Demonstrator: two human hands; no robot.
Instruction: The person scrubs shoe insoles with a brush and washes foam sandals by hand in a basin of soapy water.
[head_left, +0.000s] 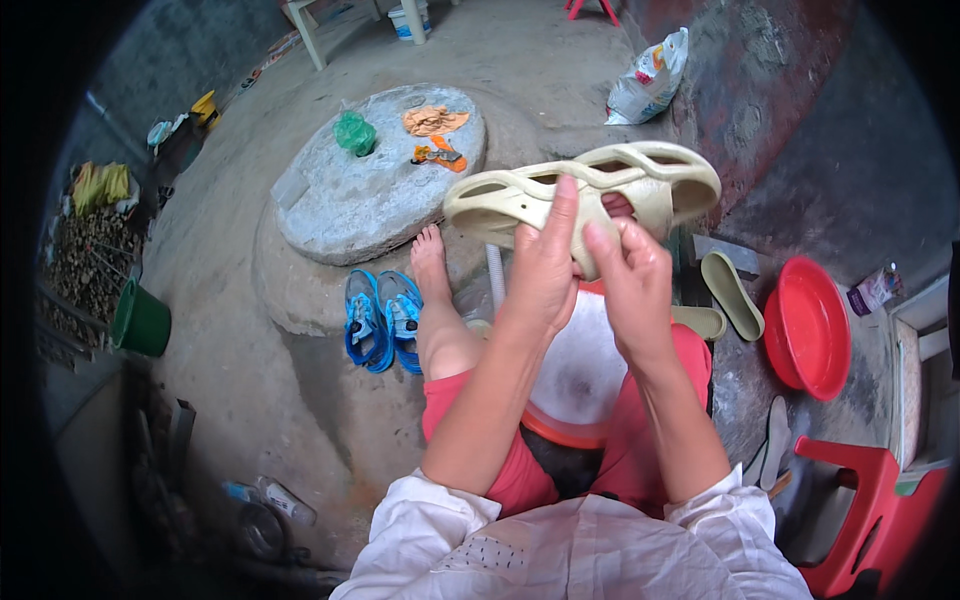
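Both my hands hold up a pair of cream-colored molded sandals (652, 176) with wavy cut-out uppers, side by side and overlapping. My left hand (551, 262) grips the near edge of the left one, its thumb lying up along the side. My right hand (634, 277) pinches the sandals where they meet, with some fingers seen through an opening in the upper. Below my hands, between my knees, is a round basin with an orange-red rim (566, 435) and a whitish, cloudy inside with a darker patch. A light insole (701, 321) lies beside my right knee.
Blue-and-grey shoes (382, 319) stand by my bare foot. Beyond is a round stone slab (360, 195) bearing a green plastic bag (354, 133) and an orange brush-like item. To the right are an olive insole (733, 296), a red basin (810, 328) and a red plastic chair (862, 510).
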